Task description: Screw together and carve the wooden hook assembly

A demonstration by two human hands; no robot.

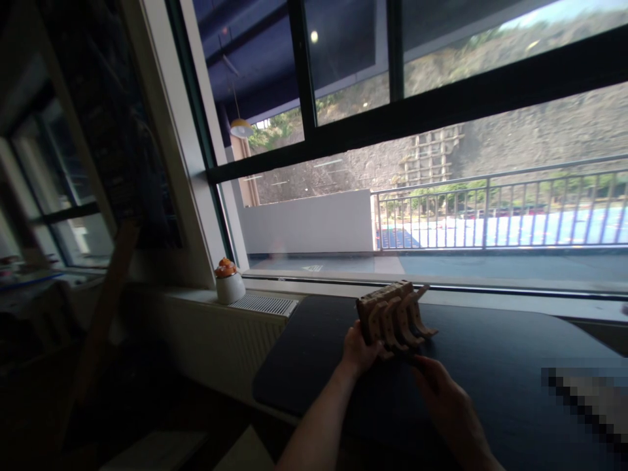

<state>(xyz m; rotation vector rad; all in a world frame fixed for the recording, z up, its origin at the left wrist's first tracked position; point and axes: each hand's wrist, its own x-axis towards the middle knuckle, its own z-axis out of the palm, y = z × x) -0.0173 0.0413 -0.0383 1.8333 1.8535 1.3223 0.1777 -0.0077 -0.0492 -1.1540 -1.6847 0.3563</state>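
A brown wooden rack with several curved prongs (395, 317) is held tilted above the dark table. My left hand (360, 350) is closed on its lower left side. Just right of it, my right hand (439, 386) is closed around a thin dark tool (409, 356), whose tip reaches the underside of the prongs. Dim light hides the tool's exact kind and most of the right fingers.
The black table (495, 340) with rounded corners stands against the window sill. A white jar with an orange top (229, 282) sits on the ledge by a vent grille (265, 304). At the right edge lies a pixelated patch (593, 399). A radiator (235, 340) is left of the table.
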